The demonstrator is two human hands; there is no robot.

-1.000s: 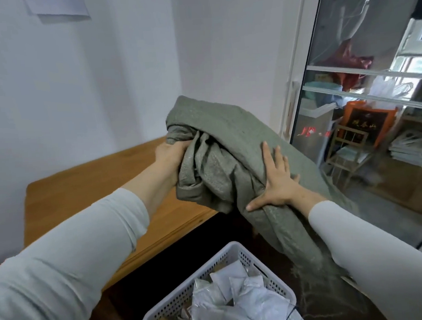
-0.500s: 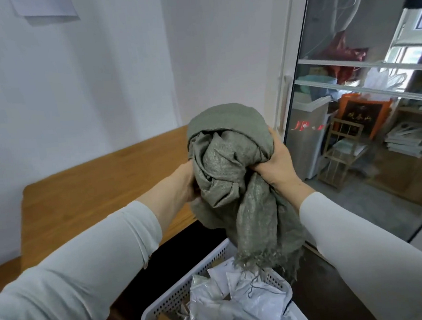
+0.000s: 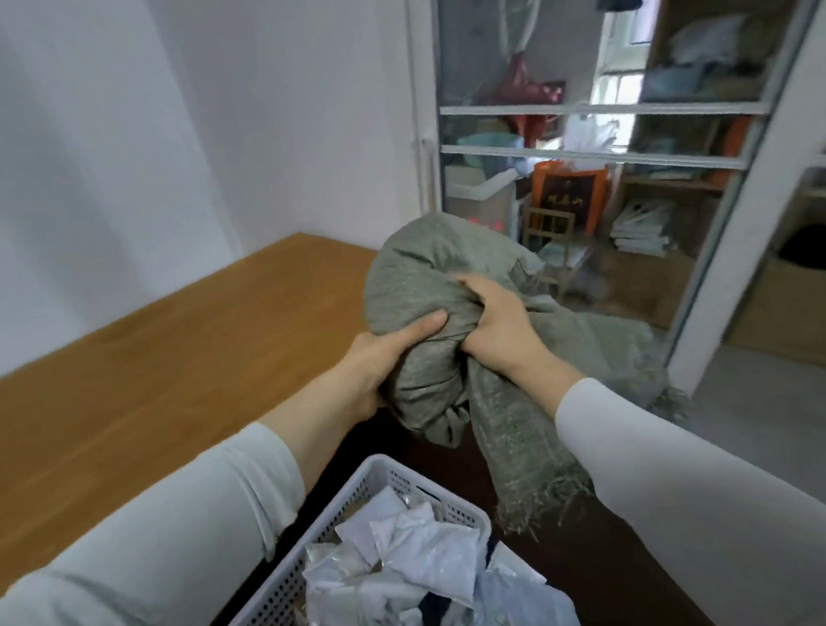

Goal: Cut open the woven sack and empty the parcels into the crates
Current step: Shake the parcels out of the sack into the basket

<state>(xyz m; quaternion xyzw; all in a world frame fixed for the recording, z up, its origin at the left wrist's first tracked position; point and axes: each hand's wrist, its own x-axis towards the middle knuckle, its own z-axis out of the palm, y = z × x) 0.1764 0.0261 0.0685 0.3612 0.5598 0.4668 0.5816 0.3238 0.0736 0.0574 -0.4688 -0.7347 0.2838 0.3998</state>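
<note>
The grey-green woven sack (image 3: 413,283) is limp and bunched into a ball in mid-air, off the wooden table's near edge. My left hand (image 3: 389,349) grips the bundle from the left with the thumb pressed into the cloth. My right hand (image 3: 495,321) clutches it from the right. A frayed end of the sack (image 3: 526,457) hangs down below my right wrist. Below, a white perforated crate (image 3: 366,494) holds several white and grey parcels (image 3: 410,560).
A wooden table (image 3: 158,372) runs along the white wall on the left. On the right stands a glass sliding door (image 3: 583,116) with cluttered shelves behind it. The floor under the crate is dark.
The sack, spread out a second ago, is now squeezed into a tighter ball between both hands. The view has swung to the left and down.
</note>
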